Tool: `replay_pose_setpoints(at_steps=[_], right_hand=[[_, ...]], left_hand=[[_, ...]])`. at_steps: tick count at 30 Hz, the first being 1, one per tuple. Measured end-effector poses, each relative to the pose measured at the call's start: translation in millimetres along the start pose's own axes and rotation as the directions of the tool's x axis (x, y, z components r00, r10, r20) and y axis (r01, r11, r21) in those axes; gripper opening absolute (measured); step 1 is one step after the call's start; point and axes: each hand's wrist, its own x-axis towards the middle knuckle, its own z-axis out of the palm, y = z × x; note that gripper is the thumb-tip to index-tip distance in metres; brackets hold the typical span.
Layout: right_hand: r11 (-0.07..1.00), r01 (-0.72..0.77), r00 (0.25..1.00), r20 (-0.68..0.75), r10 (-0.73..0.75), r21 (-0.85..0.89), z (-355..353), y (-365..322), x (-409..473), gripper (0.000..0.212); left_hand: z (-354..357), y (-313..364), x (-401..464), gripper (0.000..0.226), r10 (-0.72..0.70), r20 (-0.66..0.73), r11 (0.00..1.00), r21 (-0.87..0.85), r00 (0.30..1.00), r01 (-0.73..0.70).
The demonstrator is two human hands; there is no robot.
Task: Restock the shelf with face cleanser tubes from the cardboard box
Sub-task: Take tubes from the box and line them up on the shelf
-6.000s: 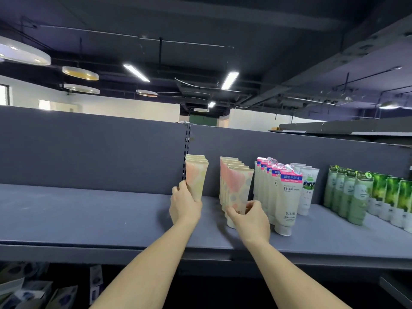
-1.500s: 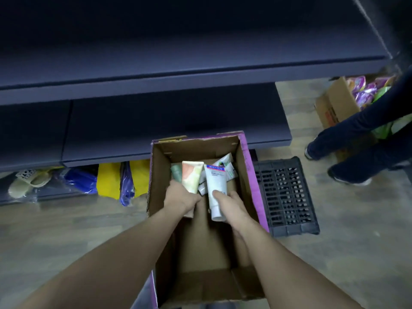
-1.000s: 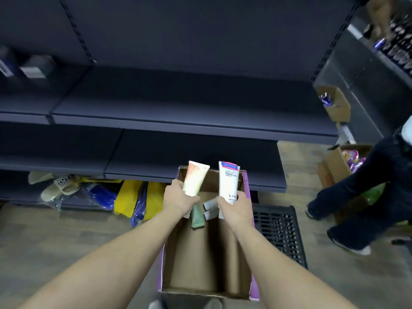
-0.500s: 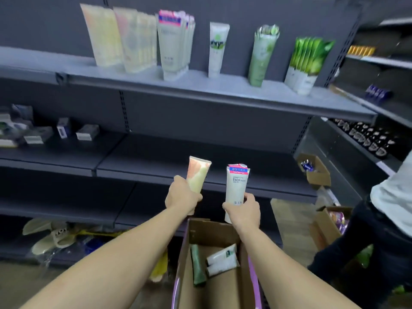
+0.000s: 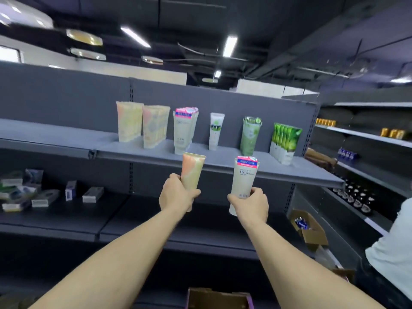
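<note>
My left hand (image 5: 177, 195) grips a cream and peach tube (image 5: 192, 169) upright in front of the grey top shelf (image 5: 223, 162). My right hand (image 5: 250, 205) grips a white "Facial" tube with a pink top (image 5: 244, 177), also upright, just below the shelf's front edge. On the shelf stand two rows of peach tubes (image 5: 142, 124), a row of pink-topped tubes (image 5: 184, 130), one white tube (image 5: 216, 130) and green tubes (image 5: 250, 134). The rim of the cardboard box (image 5: 218, 297) shows at the bottom between my forearms.
More green tubes (image 5: 285, 140) stand at the shelf's right end. Small boxes (image 5: 44, 194) lie on the lower left shelf. A small open carton (image 5: 308, 228) sits low at the right. A person in a white shirt (image 5: 392, 253) stands at the right edge.
Both hands lifted a tube each out of the cardboard box and raised them toward the top shelf. My view has tilted up from the box to the shelf.
</note>
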Motion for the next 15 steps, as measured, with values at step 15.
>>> replay_pose_setpoints(at_steps=[15], right_hand=[[0.985,0.137,0.991,-0.007,-0.137,0.106,59.9,-109.1,7.4,0.059]], left_hand=[[-81.2,-14.4,60.6,0.048,0.044,-0.202,0.999,0.002,0.978,-0.045]])
